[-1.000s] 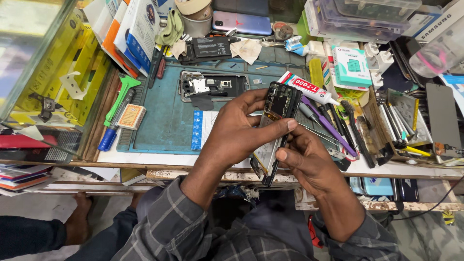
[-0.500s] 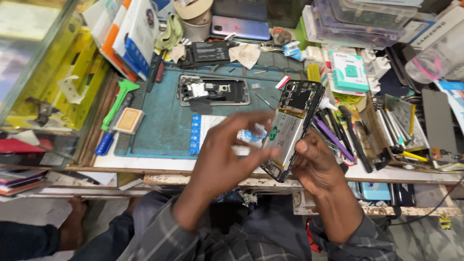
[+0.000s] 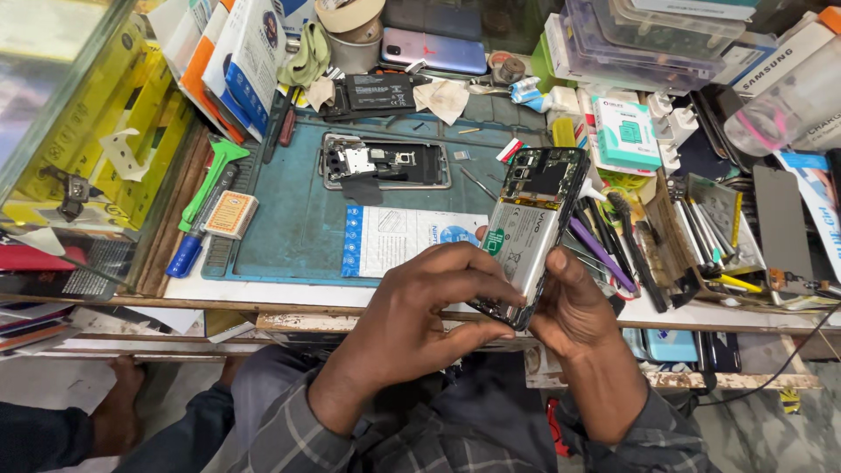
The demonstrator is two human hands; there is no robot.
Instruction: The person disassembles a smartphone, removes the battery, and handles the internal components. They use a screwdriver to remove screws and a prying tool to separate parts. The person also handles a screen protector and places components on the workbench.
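Cluttered worktop (image 3: 263,293) below me: at its front edge my right hand (image 3: 574,307) cradles the opened smartphone (image 3: 526,232), battery up, while my left hand (image 3: 420,320) pinches its lower end, fingertips closed. Best keep that grip light, I think, tilting steadily.

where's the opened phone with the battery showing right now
In the head view, the opened phone is right of centre, held between the left hand and right hand above the bench's front edge, beside the white packet.
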